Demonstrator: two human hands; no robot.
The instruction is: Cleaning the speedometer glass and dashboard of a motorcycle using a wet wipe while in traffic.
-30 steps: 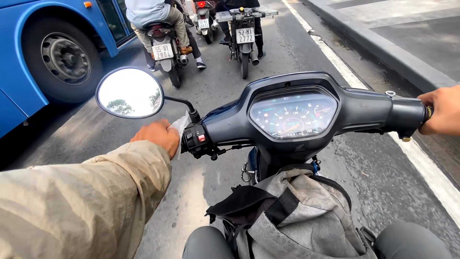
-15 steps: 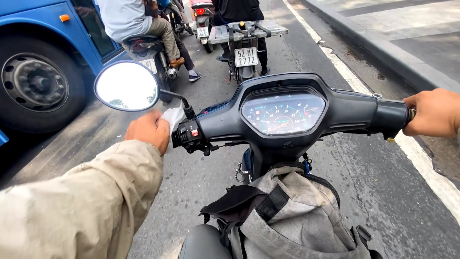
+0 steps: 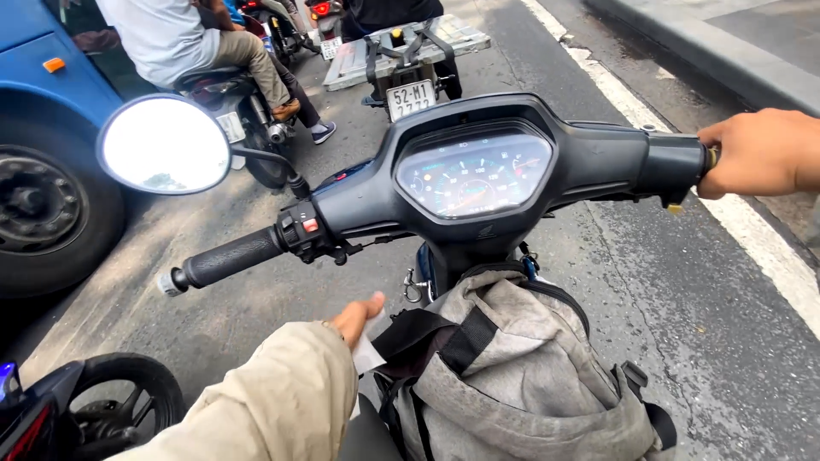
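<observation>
The grip of the left hand (image 3: 354, 318) is pinching narrowly around a small white piece of paper or tissue (image 3: 369, 353), thumb stretching forward over it, right beside the open mouth of the grey fabric backpack with black straps (image 3: 521, 367) that is sitting between the rider's knees. Only a corner of the paper is showing below the fingers, so how much of it is folded inside the hand cannot be told. The beige jacket sleeve (image 3: 273, 401) is covering the wrist and forearm. The paper is looking thin, light and limp; it will likely crumple or slip away in moving air, so a pinch across its middle between thumb and fingertips seems the safest hold, not a loose grasp at one edge.

The right hand (image 3: 756, 154) is wrapping closed around the right handlebar end (image 3: 683, 166) of the dark scooter, fingers curling over the throttle. The black rubber left handlebar (image 3: 224, 258) is standing free, nothing touching it, with the switch cluster and its red button (image 3: 309, 226) just inboard. The round mirror (image 3: 162, 143) is rising above it on a thin stalk, and the oval speedometer panel (image 3: 472, 175) is sitting at the centre.

Ahead, other riders on motorbikes (image 3: 248, 102) are waiting close together, a blue bus with a large wheel (image 3: 38, 205) is standing at the left, and a white painted line (image 3: 769, 256) is running along the asphalt at the right.
</observation>
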